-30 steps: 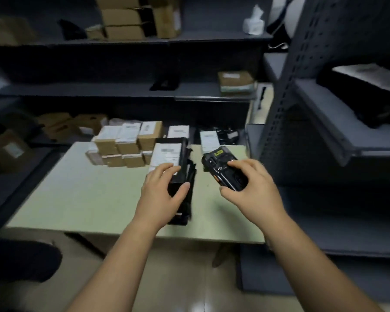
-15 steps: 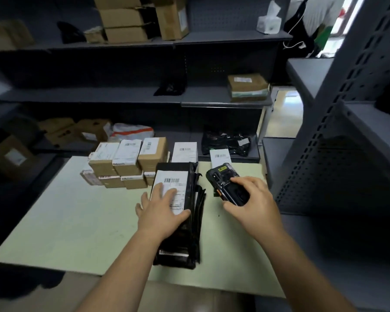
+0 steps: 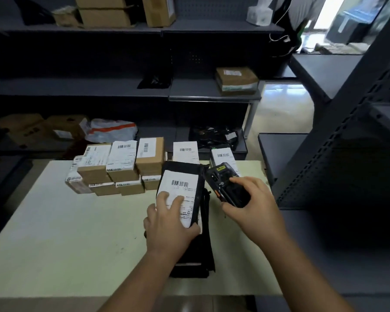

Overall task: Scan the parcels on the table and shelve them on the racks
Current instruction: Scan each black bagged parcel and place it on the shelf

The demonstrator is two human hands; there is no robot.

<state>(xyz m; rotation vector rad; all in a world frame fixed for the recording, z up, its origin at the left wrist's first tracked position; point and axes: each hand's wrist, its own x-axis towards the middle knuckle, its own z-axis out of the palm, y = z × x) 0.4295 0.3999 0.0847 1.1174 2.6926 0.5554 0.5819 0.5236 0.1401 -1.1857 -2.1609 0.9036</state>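
A black soft parcel (image 3: 196, 251) with a white barcode label (image 3: 180, 188) lies flat on the pale table (image 3: 65, 244). My left hand (image 3: 169, 224) rests on the label, fingers straight, thumb at the label's lower right edge. My right hand (image 3: 252, 210) grips a black handheld scanner (image 3: 225, 185), held just right of the parcel with its head pointing away from me. Several small cardboard boxes (image 3: 119, 167) with barcode labels are stacked at the table's far side.
Dark racks (image 3: 212, 91) run behind the table with cardboard boxes (image 3: 235, 81), a black bag (image 3: 154, 81) and a grey mailer (image 3: 110, 130) on them. Another grey rack (image 3: 338, 167) stands close on the right. Two labelled parcels (image 3: 186, 152) sit behind the scanner.
The black parcel went from being held up on edge to lying flat on the table. My left hand moved onto its label. The scanner stayed beside it in my right hand.
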